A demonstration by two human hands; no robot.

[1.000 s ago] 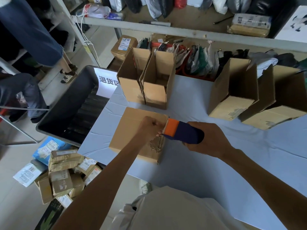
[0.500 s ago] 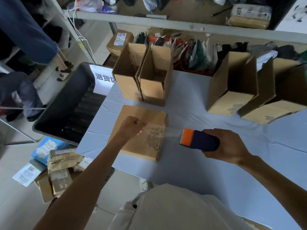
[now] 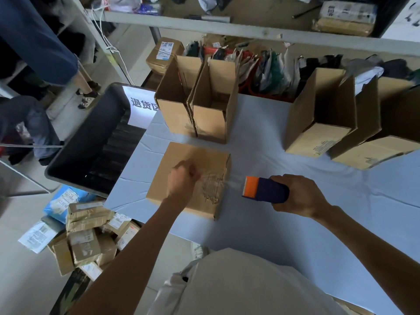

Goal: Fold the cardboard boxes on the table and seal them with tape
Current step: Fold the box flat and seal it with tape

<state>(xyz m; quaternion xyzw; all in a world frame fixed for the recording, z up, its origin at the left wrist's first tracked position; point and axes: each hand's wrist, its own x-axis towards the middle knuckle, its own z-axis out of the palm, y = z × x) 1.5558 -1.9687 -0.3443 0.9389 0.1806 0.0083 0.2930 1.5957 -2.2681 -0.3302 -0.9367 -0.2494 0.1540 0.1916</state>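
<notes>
Now, your left hand (image 3: 181, 180) sits curled on the cardboard box (image 3: 204, 155) near the table's (image 3: 261, 223) left edge, grip unclear; your right hand (image 3: 297, 196) clasps the tape dispenser (image 3: 264, 189), and the stretched tape (image 3: 235, 183) could lift if unpinned.

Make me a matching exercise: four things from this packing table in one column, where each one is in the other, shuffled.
1. tape dispenser
2. left hand
3. black bin
4. pair of open boxes

A. upright, beyond the closed box
B. on top of the closed box
C. gripped by the right hand
D. beside the table's left edge

Pairs: 1-C, 2-B, 3-D, 4-A
</notes>
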